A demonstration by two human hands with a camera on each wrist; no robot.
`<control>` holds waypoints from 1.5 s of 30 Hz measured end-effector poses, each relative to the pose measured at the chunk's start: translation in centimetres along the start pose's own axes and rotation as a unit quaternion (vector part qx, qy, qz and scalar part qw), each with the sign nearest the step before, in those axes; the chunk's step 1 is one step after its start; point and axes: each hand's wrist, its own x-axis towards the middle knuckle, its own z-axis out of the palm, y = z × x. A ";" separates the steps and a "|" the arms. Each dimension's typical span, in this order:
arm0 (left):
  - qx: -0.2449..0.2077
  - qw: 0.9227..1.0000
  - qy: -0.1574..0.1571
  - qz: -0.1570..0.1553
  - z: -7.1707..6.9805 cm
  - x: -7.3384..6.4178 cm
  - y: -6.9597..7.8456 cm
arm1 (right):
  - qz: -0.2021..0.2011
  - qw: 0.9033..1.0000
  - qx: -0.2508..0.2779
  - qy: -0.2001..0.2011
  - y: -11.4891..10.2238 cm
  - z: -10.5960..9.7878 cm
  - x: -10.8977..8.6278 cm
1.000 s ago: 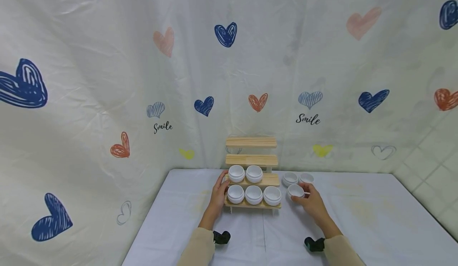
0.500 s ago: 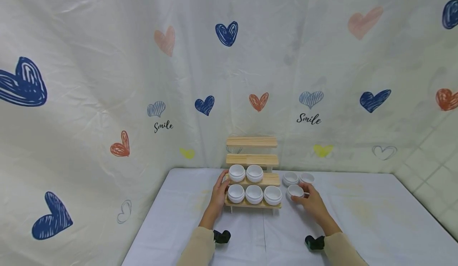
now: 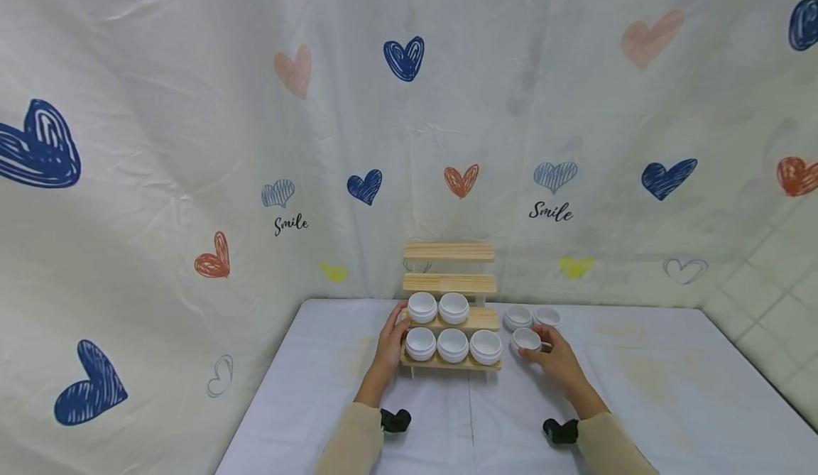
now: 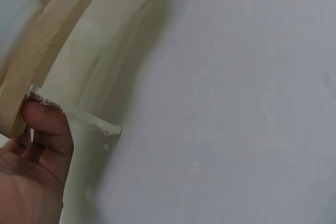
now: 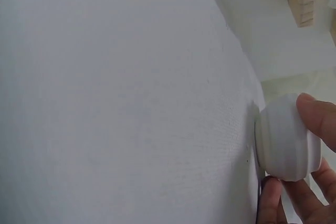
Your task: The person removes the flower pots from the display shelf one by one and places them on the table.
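A small white cup [image 3: 526, 341] sits upright in the grip of the right hand [image 3: 559, 363], thumb on its near side, fingers round the far right side. Whether its base touches the cloth or is just above it, I cannot tell. Right beyond that hand are a second cup [image 3: 517, 317] and a third cup [image 3: 547, 317], so room on the far side is tight.

Left of the right hand, past a narrow gap, rises a wooden stand [image 3: 450, 282] with four stepped shelves. The left hand [image 3: 386, 351] grips its left end, thumb against a board's edge beside a pale support [image 4: 86, 116]. To the right of that hand, three cups [image 3: 452, 346] fill the lowest shelf; two cups [image 3: 422, 307] occupy the left part of the next one, with open wood at its right end.

From the right hand, the white-covered desk [image 3: 671, 383] stretches widely rightward to a slanting edge; left of the left hand, a smaller strip runs to the other side edge. There is open cloth between the forearms. The back edge passes close beyond both hands, against a curtain [image 3: 486, 106] printed with hearts.
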 end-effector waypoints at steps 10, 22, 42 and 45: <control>-0.001 1.000 -0.006 0.002 -0.1 0.7 -0.7 | 0.010 1.000 0.010 -0.005 -0.1 0.2 0.2; -0.012 0.999 0.026 0.014 0.4 2.0 -3.6 | 0.014 1.000 0.008 0.008 -0.2 0.5 0.0; 0.004 0.999 0.036 0.012 0.7 1.8 -3.3 | 0.022 0.999 0.021 0.019 0.0 0.9 0.3; 0.002 0.999 0.032 0.010 0.6 1.7 -3.2 | 0.023 0.999 0.022 0.019 0.0 0.9 0.2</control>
